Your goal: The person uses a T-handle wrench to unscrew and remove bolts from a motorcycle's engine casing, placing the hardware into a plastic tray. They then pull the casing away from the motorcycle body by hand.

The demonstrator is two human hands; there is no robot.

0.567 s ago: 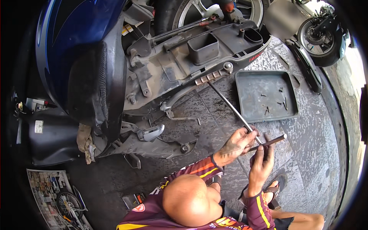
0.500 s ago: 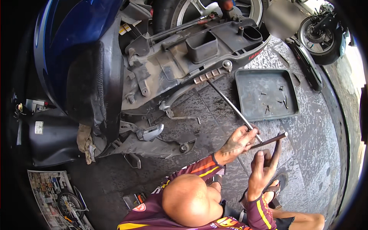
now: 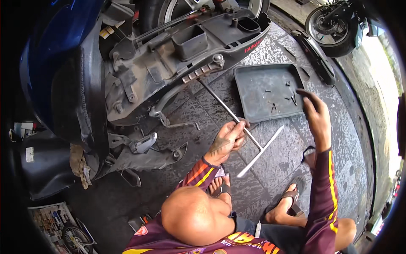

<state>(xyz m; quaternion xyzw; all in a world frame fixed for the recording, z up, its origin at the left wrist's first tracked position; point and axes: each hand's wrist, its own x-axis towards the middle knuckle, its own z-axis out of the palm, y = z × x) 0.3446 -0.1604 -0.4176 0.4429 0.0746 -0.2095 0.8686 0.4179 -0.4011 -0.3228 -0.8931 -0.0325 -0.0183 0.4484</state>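
Note:
My left hand (image 3: 230, 137) is wrapped round the shaft of a long steel T-handle tool (image 3: 218, 100). Its far end meets a ribbed step piece (image 3: 194, 74) along the side of a dusty dark plastic scooter panel (image 3: 156, 89); the tip itself is hard to make out. The crossbar slants below and right of my fingers. My right hand (image 3: 317, 118) is off the tool, fingers apart and index finger extended, over the right side of a grey tray (image 3: 252, 95) that holds several small dark screws (image 3: 293, 100).
A blue and black scooter body (image 3: 55, 76) fills the upper left, with a rag (image 3: 80, 165) below it. A loose long black part (image 3: 317, 55) lies beyond the tray near another motorcycle's wheel (image 3: 325, 25). My sandalled foot (image 3: 283, 203) rests on the tiles.
My right hand has left the crossbar and moved up and right toward the tray. The crossbar now angles more steeply. The whole view has shifted somewhat.

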